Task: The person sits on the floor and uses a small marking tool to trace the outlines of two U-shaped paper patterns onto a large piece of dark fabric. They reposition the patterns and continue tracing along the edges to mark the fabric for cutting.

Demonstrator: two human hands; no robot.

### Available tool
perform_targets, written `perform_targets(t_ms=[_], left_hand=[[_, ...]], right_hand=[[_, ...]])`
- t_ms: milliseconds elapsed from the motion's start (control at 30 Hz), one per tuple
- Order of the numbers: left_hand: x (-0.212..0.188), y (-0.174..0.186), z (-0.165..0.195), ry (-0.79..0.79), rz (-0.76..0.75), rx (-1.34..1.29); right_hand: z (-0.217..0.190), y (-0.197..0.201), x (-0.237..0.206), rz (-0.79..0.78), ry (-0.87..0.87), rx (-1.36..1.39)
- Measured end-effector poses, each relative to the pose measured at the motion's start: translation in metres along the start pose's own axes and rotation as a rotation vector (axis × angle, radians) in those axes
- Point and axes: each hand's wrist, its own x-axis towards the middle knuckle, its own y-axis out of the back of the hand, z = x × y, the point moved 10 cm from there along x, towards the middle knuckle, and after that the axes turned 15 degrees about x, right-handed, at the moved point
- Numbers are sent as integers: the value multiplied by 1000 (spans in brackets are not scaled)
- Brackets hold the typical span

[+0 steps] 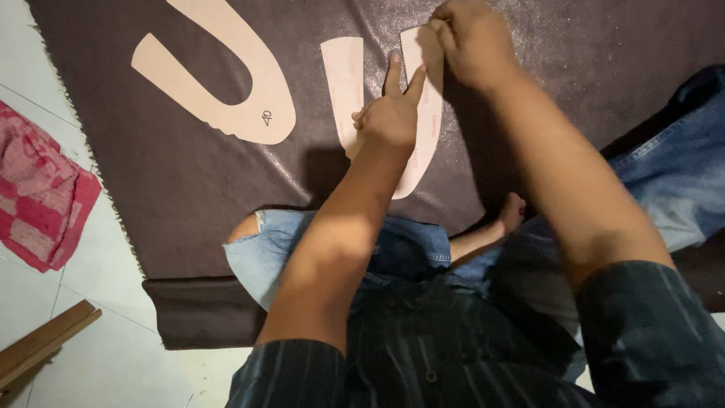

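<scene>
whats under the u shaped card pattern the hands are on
The U-shaped card pattern lies flat on the dark brown sheet. The left hand and right hand cover its middle.

Dark brown sheet (pixel 189 189) — leather-like, faintly grained, with a speckled sheen and a frayed left edge — carries matt, smooth tan card patterns (pixel 226 83), while the red checked cloth (pixel 41 196) looks coarse-woven on glossy white floor tiles (pixel 98 317).

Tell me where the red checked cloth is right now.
In the head view, the red checked cloth lies on the white tiled floor at the far left, just off the left edge of the dark brown material sheet, above a wooden strip.
</scene>
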Motion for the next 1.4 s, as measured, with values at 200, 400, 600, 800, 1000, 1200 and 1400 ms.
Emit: perform_targets(t_ms=[200,400,600,800,1000,1200,1400], left_hand=[[6,-4,0,30,-39,-69],[-8,9,-10,17,-12,-166],[-15,14,-10,-10,-58,-133],[-11,13,-10,-20,-32,-63],[-12,11,-10,31,-51,-132],[-11,13,-10,1,-40,-151],[-16,13,-9,-14,-69,-160]], right_hand=[[-2,-24,12,-53,-68,155],[23,12,-1,-21,-229,-16],[13,9,-1,-20,-93,4],[20,20,-7,10,-190,29],[4,19,-10,-16,-79,-72],[-23,4,-51,-190,-77,-133],[-7,7,-42,-82,-177,-64]])
